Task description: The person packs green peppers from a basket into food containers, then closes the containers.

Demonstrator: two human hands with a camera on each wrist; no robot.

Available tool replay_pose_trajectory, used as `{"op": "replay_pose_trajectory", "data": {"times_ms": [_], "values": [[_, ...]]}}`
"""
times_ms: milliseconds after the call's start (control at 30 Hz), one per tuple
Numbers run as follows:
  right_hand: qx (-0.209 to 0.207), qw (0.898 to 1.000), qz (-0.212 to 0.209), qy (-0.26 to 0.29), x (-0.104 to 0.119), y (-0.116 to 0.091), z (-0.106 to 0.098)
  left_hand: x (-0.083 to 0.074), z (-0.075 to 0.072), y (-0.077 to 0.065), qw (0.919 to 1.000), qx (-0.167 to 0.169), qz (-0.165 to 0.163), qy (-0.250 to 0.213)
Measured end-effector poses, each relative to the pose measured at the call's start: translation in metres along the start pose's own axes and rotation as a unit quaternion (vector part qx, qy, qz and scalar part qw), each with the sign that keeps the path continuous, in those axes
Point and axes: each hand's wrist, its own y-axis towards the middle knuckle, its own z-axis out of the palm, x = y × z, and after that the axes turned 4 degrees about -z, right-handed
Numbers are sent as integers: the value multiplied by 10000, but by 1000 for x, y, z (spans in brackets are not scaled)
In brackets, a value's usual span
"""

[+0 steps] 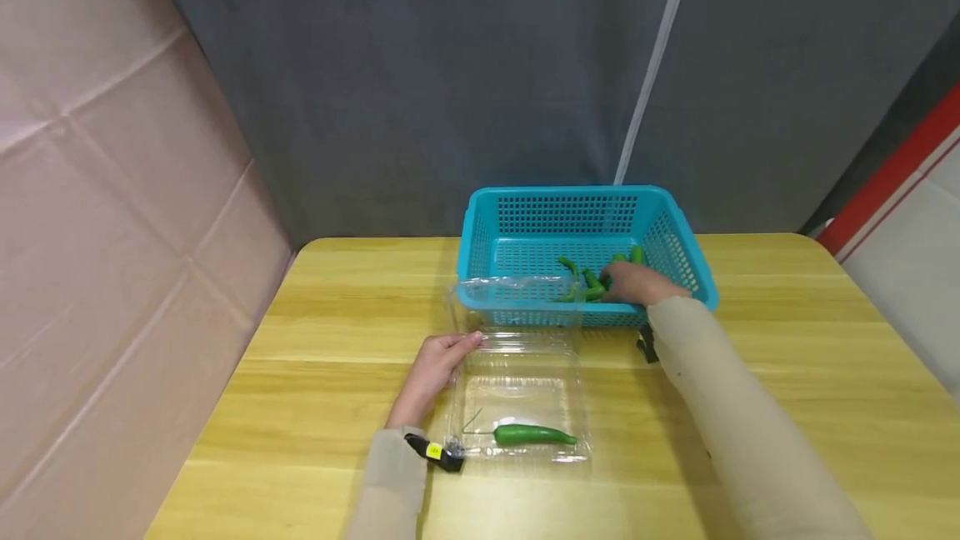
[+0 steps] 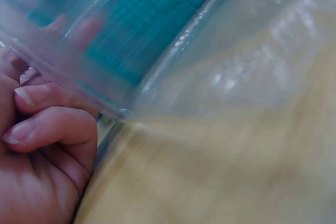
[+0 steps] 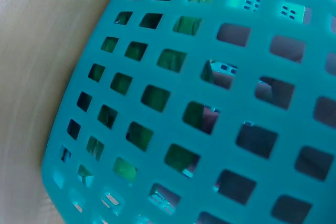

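Note:
A clear plastic clamshell box lies opened out on the table, its lid side leaning on the basket's front. One green chili pepper rests along the box's near edge. My left hand grips the box's left side near the fold; the left wrist view shows curled fingers against the clear wall. Over the front rim of the blue plastic basket, my right hand reaches down among several green chili peppers. Its fingertips are partly hidden there, and I cannot tell whether they hold a pepper.
The wooden table carries the basket at its back edge. A dark grey panel stands behind it, with a pale wall covering on the left. In the right wrist view the basket's perforated wall fills most of the picture.

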Motion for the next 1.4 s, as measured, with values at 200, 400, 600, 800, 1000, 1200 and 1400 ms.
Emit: {"op": "replay_pose_trajectory", "data": {"times_ms": [200,400,600,800,1000,1200,1400], "values": [[-16,9998,-178,59,-1,1,0,13,-1,9,9999,-119,-74,45],[35,9996,-278,60,-2,3,1,22,0,14,9998,-200,22,58],[62,9992,-383,90,-3,4,2,22,-1,12,9999,-145,-2,20],[49,9987,-493,127,-3,4,1,21,-1,12,9999,-145,-10,27],[3,9994,-328,59,-4,5,1,21,-1,13,9999,-163,-33,44],[-59,9997,-244,82,-4,8,3,23,-1,15,9998,-168,-67,83],[-548,9977,-322,239,-2,8,2,23,-1,15,9998,-194,-25,66]]}}
